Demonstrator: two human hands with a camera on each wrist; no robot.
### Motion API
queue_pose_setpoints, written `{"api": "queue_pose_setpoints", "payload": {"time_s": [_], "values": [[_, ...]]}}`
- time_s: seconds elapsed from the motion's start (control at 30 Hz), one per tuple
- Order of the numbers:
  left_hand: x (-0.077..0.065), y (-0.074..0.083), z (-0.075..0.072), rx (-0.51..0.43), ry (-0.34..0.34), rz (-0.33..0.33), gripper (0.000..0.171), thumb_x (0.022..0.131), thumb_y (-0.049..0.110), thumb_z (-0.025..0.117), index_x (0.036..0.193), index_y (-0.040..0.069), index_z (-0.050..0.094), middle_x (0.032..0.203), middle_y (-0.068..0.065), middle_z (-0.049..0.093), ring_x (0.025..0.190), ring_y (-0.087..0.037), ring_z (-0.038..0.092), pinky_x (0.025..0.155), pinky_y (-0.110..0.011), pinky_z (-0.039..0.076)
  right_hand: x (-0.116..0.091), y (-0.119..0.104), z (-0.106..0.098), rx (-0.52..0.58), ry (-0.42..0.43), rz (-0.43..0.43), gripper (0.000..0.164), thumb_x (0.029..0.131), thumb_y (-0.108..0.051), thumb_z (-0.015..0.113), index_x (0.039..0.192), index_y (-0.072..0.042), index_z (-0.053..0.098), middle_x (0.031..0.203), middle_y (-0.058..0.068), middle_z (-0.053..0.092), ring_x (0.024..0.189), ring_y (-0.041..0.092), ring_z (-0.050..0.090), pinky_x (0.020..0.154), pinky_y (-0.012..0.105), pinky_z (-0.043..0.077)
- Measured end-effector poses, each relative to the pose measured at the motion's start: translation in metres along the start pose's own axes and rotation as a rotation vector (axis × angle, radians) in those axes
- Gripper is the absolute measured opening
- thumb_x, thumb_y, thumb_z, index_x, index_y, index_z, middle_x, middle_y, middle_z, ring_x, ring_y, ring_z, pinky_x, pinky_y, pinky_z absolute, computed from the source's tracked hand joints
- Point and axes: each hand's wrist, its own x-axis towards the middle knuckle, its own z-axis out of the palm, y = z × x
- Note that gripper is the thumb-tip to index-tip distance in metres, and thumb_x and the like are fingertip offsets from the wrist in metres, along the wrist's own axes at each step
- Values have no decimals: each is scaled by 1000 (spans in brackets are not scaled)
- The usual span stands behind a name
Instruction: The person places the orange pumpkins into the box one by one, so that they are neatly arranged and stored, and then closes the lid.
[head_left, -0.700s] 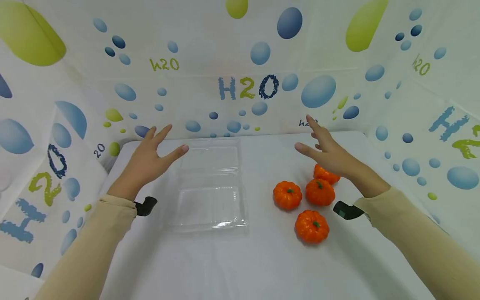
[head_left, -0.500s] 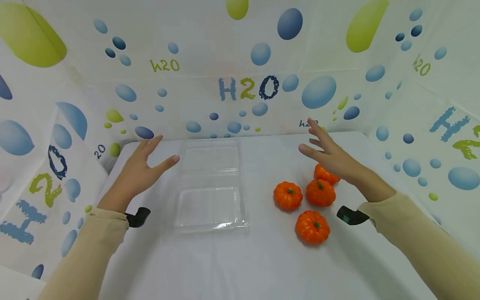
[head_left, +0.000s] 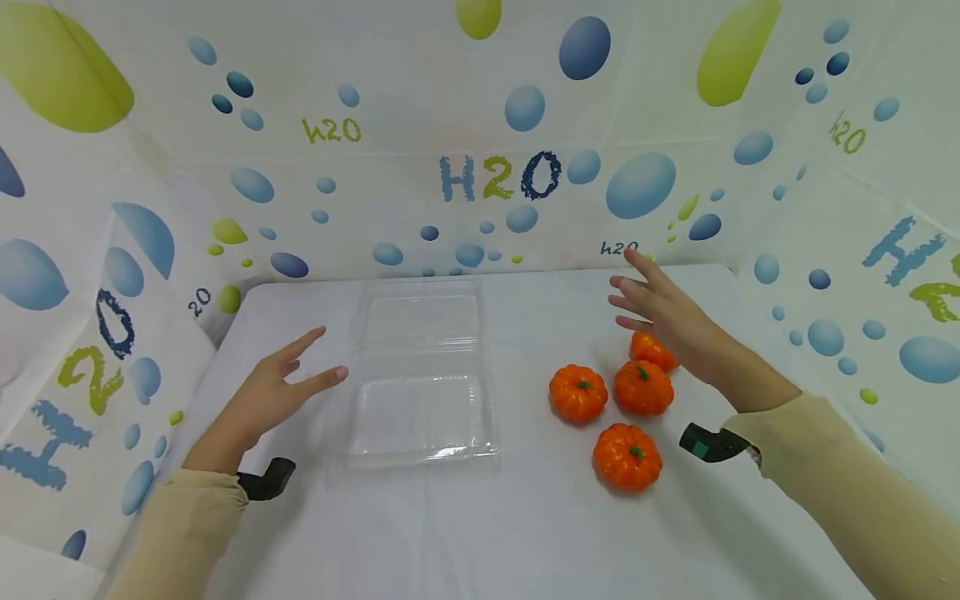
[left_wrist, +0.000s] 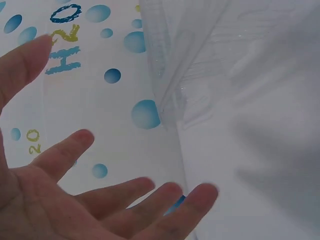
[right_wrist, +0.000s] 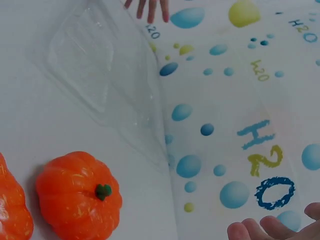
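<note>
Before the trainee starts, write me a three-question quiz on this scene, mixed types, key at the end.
1. How many orange pumpkins lie on the white table?
2. True or false: the left hand is gripping the clear plastic container.
3. In the head view, the container lies on which side of the pumpkins: A) left, B) right?

Key:
1. Four; one is partly hidden by the right hand in the head view.
2. False; that hand holds nothing.
3. A.

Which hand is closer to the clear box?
Left. The left hand is just left of the box; the right hand is farther off, to the box's right.
</note>
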Motion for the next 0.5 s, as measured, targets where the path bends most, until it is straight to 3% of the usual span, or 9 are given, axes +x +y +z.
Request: {"api": "queue_pose_setpoints", "payload": {"time_s": [0.27,0.4,0.5], "values": [[-7,-11,10,-31,-114,29,91,92,47,72,162,18,22,164,-26,14,140,-57,29,101,-71,37,7,12,3,145,-14,86,82,103,-53,47,163,-29,-3,167,13,12,150,37,21,118,59,19],[-9,-15,17,-83,-141,16,92,89,40,77,161,15,26,162,-29,18,138,-54,36,98,-61,47,10,23,3,164,-37,122,81,103,-50,49,163,-27,0,168,14,11,150,38,20,117,65,12],[-12,-16,21,-138,-150,2,92,87,34,81,160,14,29,161,-30,20,137,-52,39,92,-53,54,12,33,3,147,-52,124,79,104,-46,50,164,-23,4,167,14,12,150,39,22,117,65,14]]}}
